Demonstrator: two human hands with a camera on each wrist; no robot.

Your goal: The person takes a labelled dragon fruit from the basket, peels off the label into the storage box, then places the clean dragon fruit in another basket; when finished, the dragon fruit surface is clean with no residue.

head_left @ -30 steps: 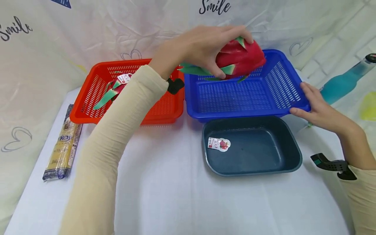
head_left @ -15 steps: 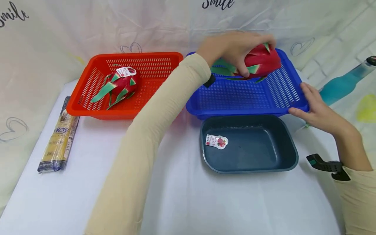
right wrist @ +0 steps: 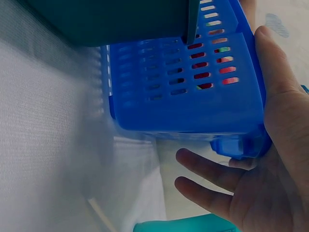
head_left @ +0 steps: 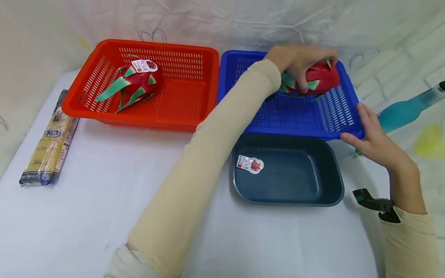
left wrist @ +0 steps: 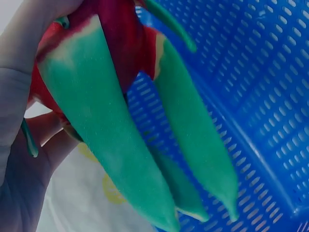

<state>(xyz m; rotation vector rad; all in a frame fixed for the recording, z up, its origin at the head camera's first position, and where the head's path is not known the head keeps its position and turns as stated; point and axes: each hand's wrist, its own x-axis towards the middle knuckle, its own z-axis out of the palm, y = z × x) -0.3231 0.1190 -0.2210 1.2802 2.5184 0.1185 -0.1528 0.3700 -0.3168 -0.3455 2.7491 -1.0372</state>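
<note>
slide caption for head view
Left hand grips a red, leafy dragon fruit above a blue slotted plastic basket's floor; right hand touches the rim.

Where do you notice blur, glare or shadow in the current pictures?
Head view: left hand blurred along its upper edge, thin glare inside the dark tray; left wrist: pale sheen on the blue basket; right wrist: shadow across the white tablecloth.

A pale, creased plastic-looking backdrop sheet (head_left: 194, 17) hangs behind a desk (head_left: 87, 216) covered in smooth white cloth, whose left edge slants away toward the back. Thin heart outlines (head_left: 153, 35) mark the sheet; at right it carries a bold yellow heart-shaped patch (head_left: 429, 143) and a faint whitish brick pattern (head_left: 399, 58). Soft light leaves blurred shadows on the cloth and dull glints along the creases.
</note>
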